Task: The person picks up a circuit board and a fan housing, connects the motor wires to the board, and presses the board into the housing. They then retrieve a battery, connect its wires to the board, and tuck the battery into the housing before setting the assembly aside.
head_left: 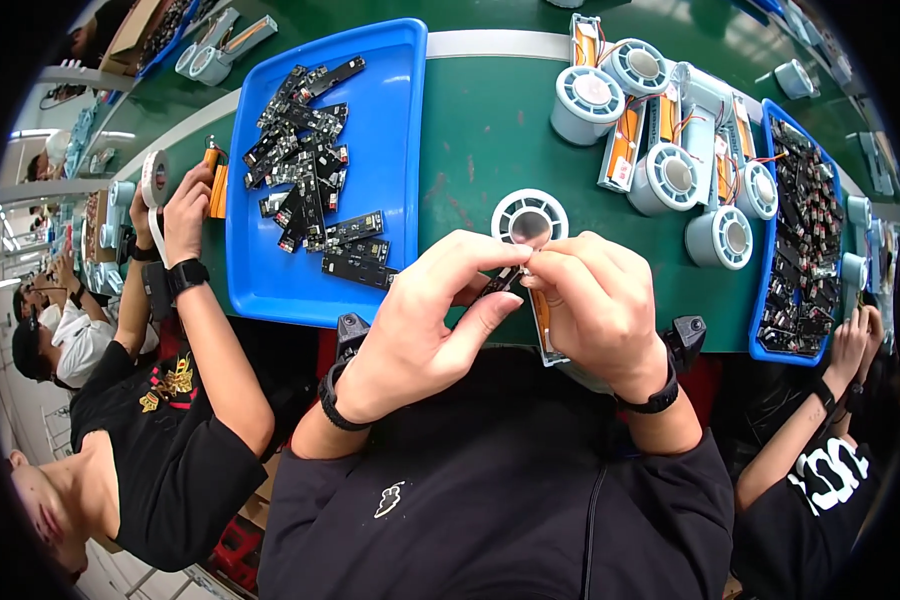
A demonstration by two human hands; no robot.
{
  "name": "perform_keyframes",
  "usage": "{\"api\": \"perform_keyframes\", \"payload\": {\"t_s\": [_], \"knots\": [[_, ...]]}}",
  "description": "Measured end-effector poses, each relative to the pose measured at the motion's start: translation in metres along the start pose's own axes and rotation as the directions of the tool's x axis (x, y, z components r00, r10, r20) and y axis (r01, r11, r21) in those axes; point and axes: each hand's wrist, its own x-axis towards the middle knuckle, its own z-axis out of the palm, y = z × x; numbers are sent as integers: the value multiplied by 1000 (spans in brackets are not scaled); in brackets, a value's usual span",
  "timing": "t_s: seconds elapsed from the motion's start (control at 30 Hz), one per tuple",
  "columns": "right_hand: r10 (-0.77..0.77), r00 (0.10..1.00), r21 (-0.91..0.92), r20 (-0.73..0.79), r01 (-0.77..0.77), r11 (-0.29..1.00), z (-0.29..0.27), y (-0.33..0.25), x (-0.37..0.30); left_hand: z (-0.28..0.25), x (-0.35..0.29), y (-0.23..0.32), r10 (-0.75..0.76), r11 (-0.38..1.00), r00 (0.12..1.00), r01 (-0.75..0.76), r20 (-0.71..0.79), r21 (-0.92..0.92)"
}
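My left hand (420, 325) is closed, with thumb and fingers around a small black circuit board (502, 282). Close against it, my right hand (602, 305) is pinched at the board's end; whatever lies between its fingertips is too small and covered to name. Just beyond both hands sits the round pale-blue head of a handheld fan unit (528, 222), with a silver centre. Its narrow body, holding an orange battery (542, 318), runs back toward me beneath my right hand. My fingers hide the part joining them.
A blue tray (320, 298) of loose black circuit boards lies left on the green table (490, 110). Several similar fan units (668, 178) are grouped at the right, beside another blue tray (765, 345) full of small boards. Co-workers' hands are at both sides, one near white tape (154, 178).
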Motion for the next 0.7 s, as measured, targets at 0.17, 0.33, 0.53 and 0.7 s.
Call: {"api": "perform_keyframes", "payload": {"t_s": [0.17,0.33,0.53,0.7], "knots": [[3,1000,-12,6,-3,1000,-6,2,3,4,8,1,145,980,989,-146,16,138],[35,999,-17,-9,-35,999,-4,4,3,-3,15,2,201,948,978,-208,54,241],[213,977,140,8,-212,967,3,8,-13,-8,20,2,215,941,964,-247,154,230],[114,990,124,-81,-103,987,3,14,-13,-8,24,1,182,976,972,-197,148,96]]}}
